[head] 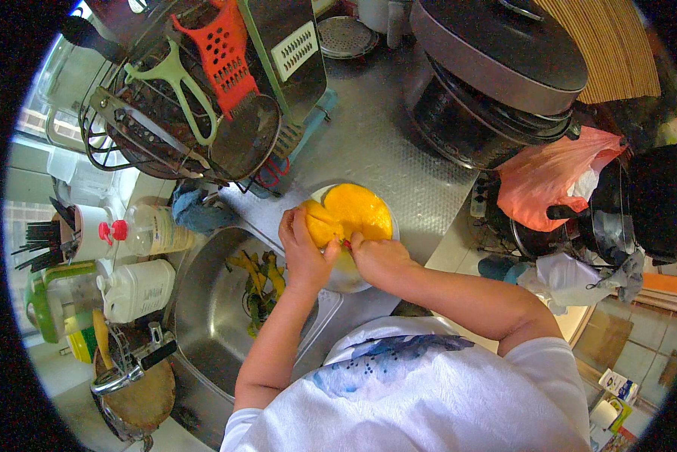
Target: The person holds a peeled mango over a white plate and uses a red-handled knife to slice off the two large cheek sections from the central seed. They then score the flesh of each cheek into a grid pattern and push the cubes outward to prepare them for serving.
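Note:
My left hand (307,248) grips a peeled piece of yellow-orange fruit (322,226), probably mango, above a white plate (395,223). Against it rests a larger, glossy slab of the same fruit (361,209), which covers much of the plate. My right hand (381,259) is closed around a small tool, of which only a bit of red (347,244) shows beside the thumb; the rest is hidden by the fingers and fruit. Both hands nearly meet at the plate's near side.
A steel sink (203,316) holding green-yellow peels (259,279) lies left of the plate. Beyond stands a dish rack (98,152) with a red grater (222,56) and green peeler (183,85). Black pots (474,124) and a pink plastic bag (533,181) are at the right.

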